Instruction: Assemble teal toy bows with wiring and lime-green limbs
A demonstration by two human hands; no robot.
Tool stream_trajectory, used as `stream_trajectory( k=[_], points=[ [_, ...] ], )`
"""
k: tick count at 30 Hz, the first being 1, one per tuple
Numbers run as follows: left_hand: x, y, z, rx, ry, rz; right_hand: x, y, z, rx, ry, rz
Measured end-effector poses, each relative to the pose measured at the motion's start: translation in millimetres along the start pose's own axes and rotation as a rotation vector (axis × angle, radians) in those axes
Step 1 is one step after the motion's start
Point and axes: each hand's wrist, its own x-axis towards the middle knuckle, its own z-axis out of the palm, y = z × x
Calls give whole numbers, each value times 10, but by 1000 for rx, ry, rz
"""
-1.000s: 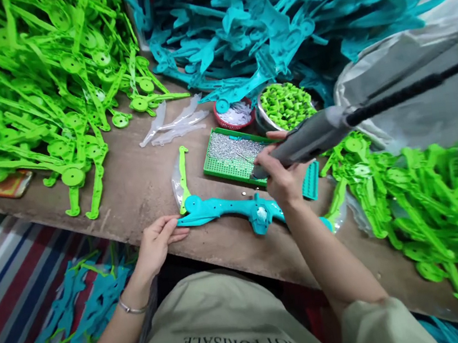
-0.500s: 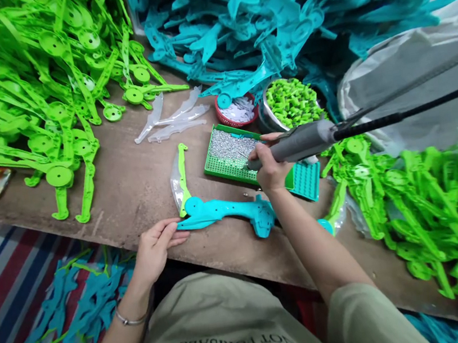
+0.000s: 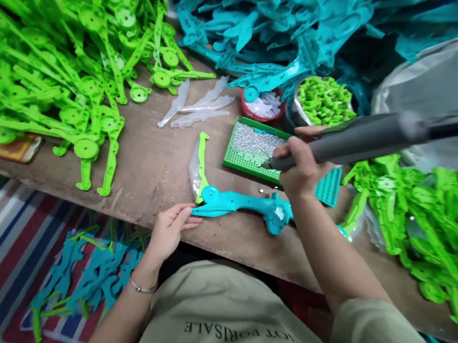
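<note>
My left hand [image 3: 173, 229] pinches the pointed left end of a long teal plastic part [image 3: 237, 201] lying at the table's front edge. A green arm with a clear curved blade [image 3: 198, 167] joins that part at its round disc and points away from me. My right hand [image 3: 301, 164] is wrapped round a grey electric screwdriver [image 3: 361, 139], held nearly level with its tip pointing left. The tip is over the green perforated tray [image 3: 249, 167], which holds many small silver screws. Whether a screw sits on the tip is too small to tell.
Green parts are heaped at left [image 3: 85, 149] and right [image 3: 441, 227], with a teal heap [image 3: 275, 12] behind. Clear blades [image 3: 201, 113], a red basket [image 3: 259, 116] of pale pieces and a bowl of green pieces [image 3: 325, 100] stand nearer. More assembled parts [image 3: 93, 270] lie below the table.
The view has shifted, so the table things appear further right. Both hands keep their grips, and the screwdriver tip stays over the screw tray.
</note>
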Motion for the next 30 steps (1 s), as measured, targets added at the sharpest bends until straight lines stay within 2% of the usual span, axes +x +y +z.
stream_trajectory(
  k=[3, 6, 8, 13, 17, 30],
  points=[
    [11, -38, 2, -24, -31, 12, -244, -347, 112, 64, -167, 12],
    [18, -76, -16, -37, -69, 16, -373, -489, 206, 109, -257, 6],
    [21, -96, -28, -34, -72, 28, -317, -411, 231, 98, -198, -20],
    [36, -103, -39, -24, -57, 52, 64, 57, 116, 75, 25, -41],
    [29, -57, -35, -8, -48, 45, 154, 294, 17, 71, 100, -9],
    [18, 1, -25, -4, -5, 11, 123, 404, -11, -6, 140, 3]
  ],
)
